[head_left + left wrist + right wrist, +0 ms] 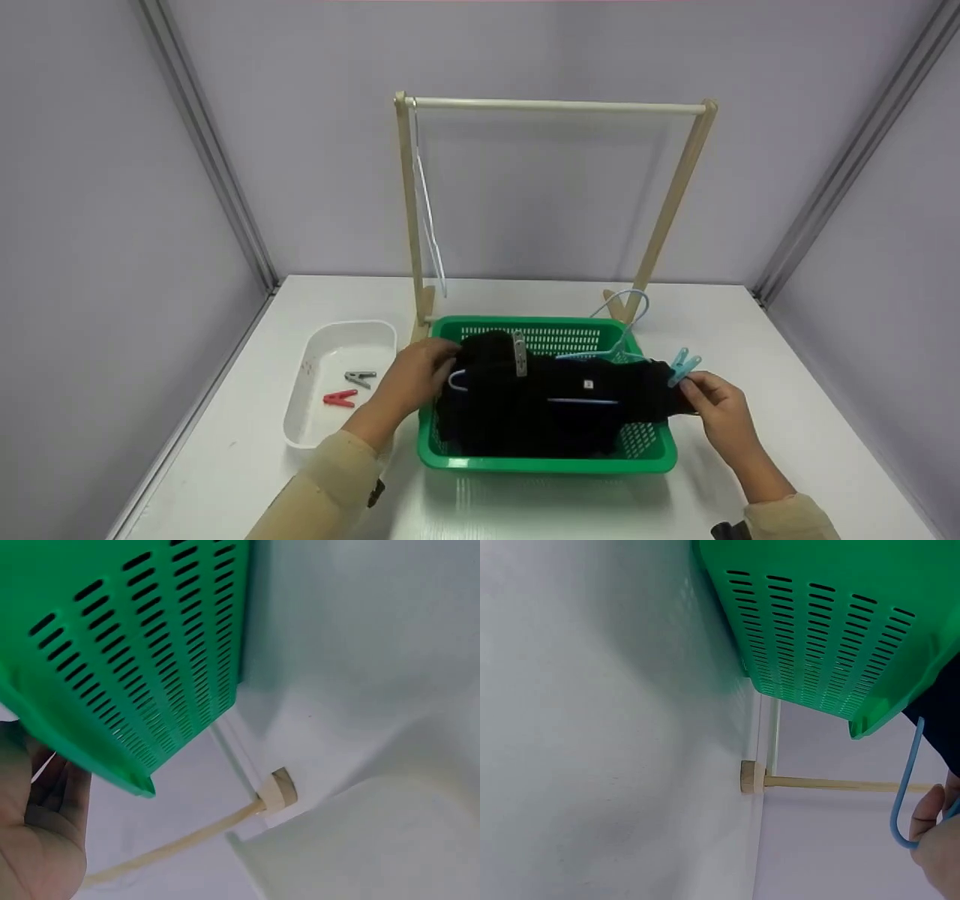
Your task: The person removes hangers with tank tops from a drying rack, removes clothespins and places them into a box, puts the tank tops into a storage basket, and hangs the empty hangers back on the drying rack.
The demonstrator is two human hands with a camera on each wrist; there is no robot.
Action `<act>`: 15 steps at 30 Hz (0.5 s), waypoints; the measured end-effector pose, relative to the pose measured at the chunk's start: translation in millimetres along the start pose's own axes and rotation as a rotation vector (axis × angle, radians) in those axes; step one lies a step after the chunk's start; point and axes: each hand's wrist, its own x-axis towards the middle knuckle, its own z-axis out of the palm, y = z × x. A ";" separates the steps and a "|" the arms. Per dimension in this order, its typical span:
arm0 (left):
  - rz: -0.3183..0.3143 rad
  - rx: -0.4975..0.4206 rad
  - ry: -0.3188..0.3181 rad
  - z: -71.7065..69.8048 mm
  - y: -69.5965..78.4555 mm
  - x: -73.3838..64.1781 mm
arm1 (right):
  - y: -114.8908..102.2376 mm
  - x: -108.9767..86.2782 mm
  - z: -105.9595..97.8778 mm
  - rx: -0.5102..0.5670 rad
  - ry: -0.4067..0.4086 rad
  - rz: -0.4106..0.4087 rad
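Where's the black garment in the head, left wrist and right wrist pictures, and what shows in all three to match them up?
Head: black garment at lower centre, bunched in the green basket and reaching past its right rim.
Left wrist: not visible.
Right wrist: a dark piece at the right edge, about mid-height.
Shared landmark: the green basket, upper left in left wrist, upper right in right wrist.

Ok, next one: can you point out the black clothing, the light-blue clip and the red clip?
Black clothing [525, 420]: head view, on the dark fabric near its middle.
Light-blue clip [681, 369]: head view, on its body.
Red clip [334, 398]: head view, on its body.
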 end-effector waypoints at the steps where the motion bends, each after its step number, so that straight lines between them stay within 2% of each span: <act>1: 0.000 -0.010 0.010 -1.6 1.3 0.2 | -0.2 0.3 0.1 -0.001 0.001 0.003; 6: -0.010 -0.084 0.054 -8.2 8.7 3.2 | -1.8 1.3 0.4 0.000 0.003 0.011; 15: 0.015 -0.200 0.105 -17.1 21.0 8.8 | -3.8 2.7 0.3 -0.001 0.002 0.014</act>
